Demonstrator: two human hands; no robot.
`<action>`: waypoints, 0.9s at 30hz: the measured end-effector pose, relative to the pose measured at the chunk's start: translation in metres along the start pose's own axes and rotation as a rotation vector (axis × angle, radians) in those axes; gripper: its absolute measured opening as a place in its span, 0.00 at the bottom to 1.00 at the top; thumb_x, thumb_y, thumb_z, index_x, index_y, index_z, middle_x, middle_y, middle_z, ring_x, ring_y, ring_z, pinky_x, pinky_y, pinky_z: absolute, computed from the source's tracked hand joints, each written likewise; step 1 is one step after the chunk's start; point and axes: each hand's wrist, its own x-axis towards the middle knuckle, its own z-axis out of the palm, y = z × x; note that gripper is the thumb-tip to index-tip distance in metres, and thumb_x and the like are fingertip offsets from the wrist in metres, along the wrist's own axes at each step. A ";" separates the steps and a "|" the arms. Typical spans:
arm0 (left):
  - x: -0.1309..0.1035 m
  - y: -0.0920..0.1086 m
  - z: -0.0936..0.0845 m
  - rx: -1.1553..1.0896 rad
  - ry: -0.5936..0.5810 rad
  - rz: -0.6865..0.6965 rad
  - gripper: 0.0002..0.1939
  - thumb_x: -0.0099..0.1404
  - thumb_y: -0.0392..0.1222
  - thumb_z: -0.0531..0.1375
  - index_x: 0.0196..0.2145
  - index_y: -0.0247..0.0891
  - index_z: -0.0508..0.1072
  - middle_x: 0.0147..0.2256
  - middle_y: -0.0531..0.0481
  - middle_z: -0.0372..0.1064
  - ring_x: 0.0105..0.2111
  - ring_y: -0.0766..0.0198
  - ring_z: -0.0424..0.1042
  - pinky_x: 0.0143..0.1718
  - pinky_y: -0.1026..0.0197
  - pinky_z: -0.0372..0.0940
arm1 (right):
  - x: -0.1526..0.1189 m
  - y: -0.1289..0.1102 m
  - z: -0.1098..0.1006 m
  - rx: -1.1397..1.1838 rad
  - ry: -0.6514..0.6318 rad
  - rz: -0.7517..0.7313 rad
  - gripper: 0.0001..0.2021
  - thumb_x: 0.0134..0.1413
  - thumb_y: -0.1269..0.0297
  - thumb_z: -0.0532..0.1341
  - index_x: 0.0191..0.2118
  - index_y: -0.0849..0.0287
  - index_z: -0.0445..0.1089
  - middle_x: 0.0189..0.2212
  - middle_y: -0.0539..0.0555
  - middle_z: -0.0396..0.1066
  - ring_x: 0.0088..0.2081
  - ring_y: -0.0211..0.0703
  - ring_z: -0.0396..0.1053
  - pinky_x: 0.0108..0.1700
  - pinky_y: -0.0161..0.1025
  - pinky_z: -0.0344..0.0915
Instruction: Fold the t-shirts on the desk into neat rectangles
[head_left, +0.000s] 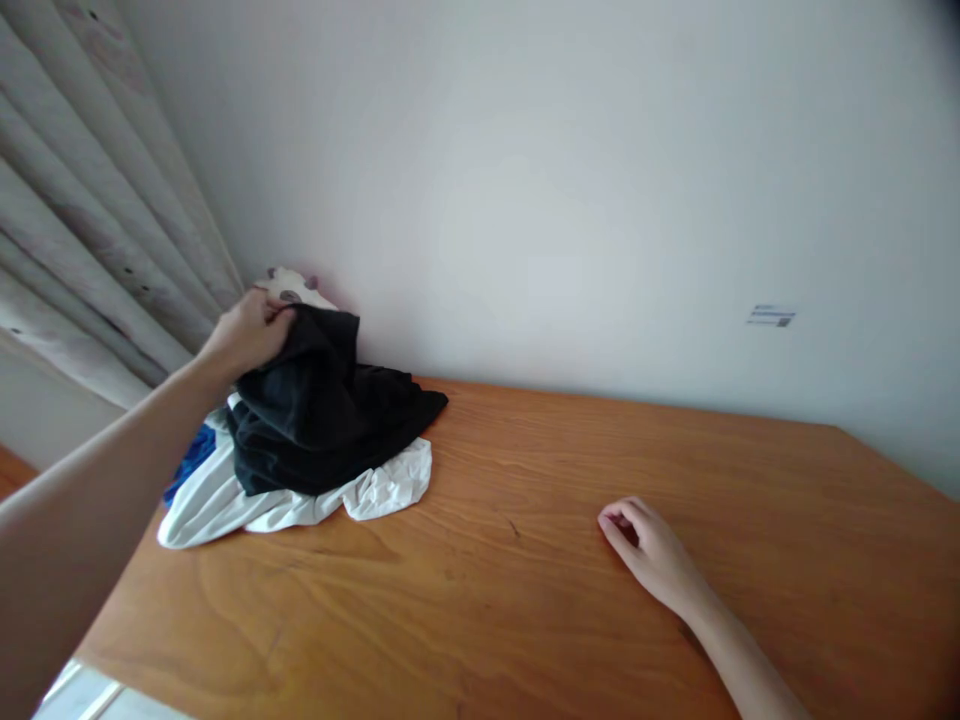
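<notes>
At the left end of the wooden table (510, 600), a black cloth (315, 420) lies heaped over a white cloth (225, 500). My left hand (253, 328) pinches the black cloth's upper edge and holds that part raised above the pile. Some blue fabric (193, 462) shows at the pile's left side. Behind my left hand is a pale item with dark spots (300, 286), partly hidden. On the right, my right hand (649, 550) rests on the tabletop with its fingers curled together and nothing visible in them.
Light curtains (82, 200) hang at the left, close to the pile. A pale wall (540, 200) rises behind the table's back edge and carries a small printed label (771, 316) on the right.
</notes>
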 end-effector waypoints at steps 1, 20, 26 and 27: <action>-0.010 0.001 0.009 0.066 -0.109 0.063 0.33 0.77 0.60 0.39 0.56 0.26 0.66 0.49 0.47 0.76 0.44 0.60 0.73 0.49 0.54 0.67 | 0.000 0.000 0.000 -0.001 0.001 0.000 0.15 0.65 0.50 0.54 0.34 0.52 0.70 0.35 0.55 0.73 0.39 0.48 0.72 0.45 0.47 0.69; -0.165 0.102 0.090 0.031 -0.203 0.278 0.34 0.63 0.38 0.58 0.66 0.35 0.60 0.69 0.33 0.52 0.69 0.38 0.51 0.67 0.33 0.48 | -0.001 0.007 0.005 -0.056 0.124 -0.050 0.13 0.66 0.52 0.54 0.37 0.52 0.70 0.34 0.56 0.76 0.36 0.48 0.74 0.41 0.46 0.72; -0.197 0.191 0.114 -0.461 -0.265 0.491 0.21 0.70 0.44 0.56 0.58 0.38 0.70 0.63 0.37 0.64 0.63 0.50 0.65 0.64 0.47 0.61 | -0.001 0.011 0.010 -0.255 0.336 -0.172 0.15 0.67 0.53 0.54 0.49 0.54 0.70 0.45 0.61 0.78 0.48 0.54 0.75 0.53 0.54 0.70; -0.205 0.201 0.118 -0.476 -0.280 0.496 0.21 0.71 0.45 0.55 0.58 0.38 0.70 0.63 0.38 0.65 0.63 0.50 0.65 0.65 0.46 0.60 | -0.001 0.010 0.011 -0.288 0.346 -0.177 0.18 0.67 0.52 0.54 0.54 0.55 0.69 0.50 0.62 0.76 0.53 0.55 0.74 0.57 0.56 0.68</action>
